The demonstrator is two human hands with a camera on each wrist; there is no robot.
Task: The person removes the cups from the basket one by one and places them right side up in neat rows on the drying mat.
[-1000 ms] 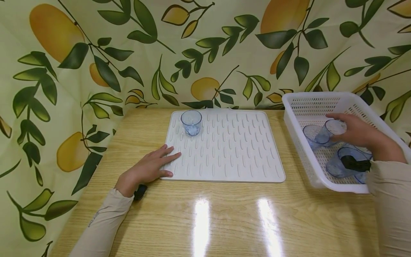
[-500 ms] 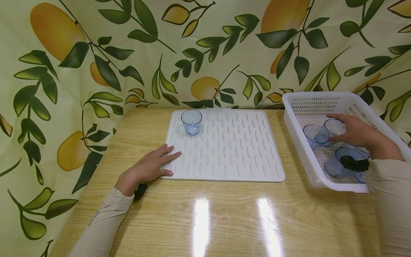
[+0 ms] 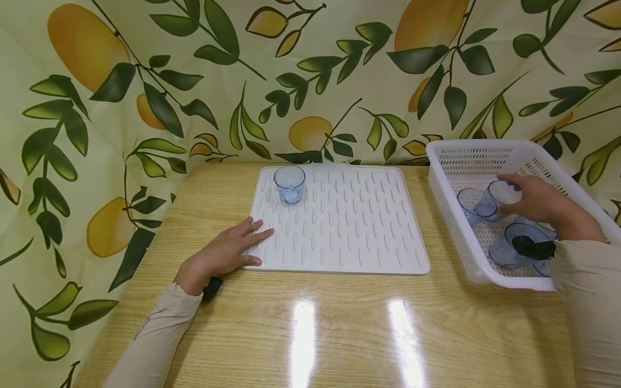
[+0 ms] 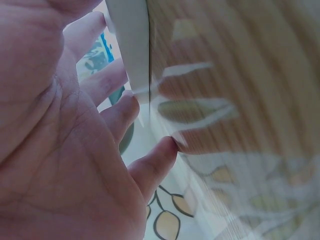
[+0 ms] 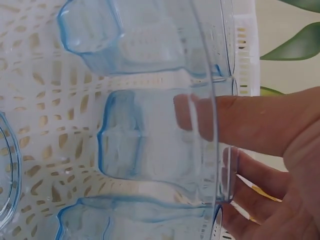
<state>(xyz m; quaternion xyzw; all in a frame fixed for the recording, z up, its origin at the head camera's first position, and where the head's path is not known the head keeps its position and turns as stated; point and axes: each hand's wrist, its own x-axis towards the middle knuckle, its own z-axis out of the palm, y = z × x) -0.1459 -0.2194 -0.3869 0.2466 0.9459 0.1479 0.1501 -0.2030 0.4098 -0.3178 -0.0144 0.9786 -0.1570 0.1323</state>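
In the head view, my right hand point(image 3: 538, 199) reaches into a white plastic basket point(image 3: 451, 221) and holds a clear bluish drinking glass point(image 3: 497, 196) near its rim. The right wrist view has the thumb on one side of that glass point(image 5: 155, 152) and the other fingers across from it, partly seen through glass. Another glass point(image 3: 468, 203) stands close on its left. My left hand point(image 3: 225, 249) rests with spread fingers on the near left edge of a white ridged drying mat point(image 3: 339, 231). One glass point(image 3: 290, 186) stands upright at the mat's back left corner.
More glasses point(image 3: 506, 248) lie in the front of the basket, partly hidden by the right wrist and its black strap point(image 3: 533, 248). The wooden table point(image 3: 349, 323) meets a fruit-patterned cloth point(image 3: 310, 81) behind the mat and at the left.
My right hand has shifted slightly to the left inside the basket, at the same glass. The left hand, the mat and the glass on it have stayed put.
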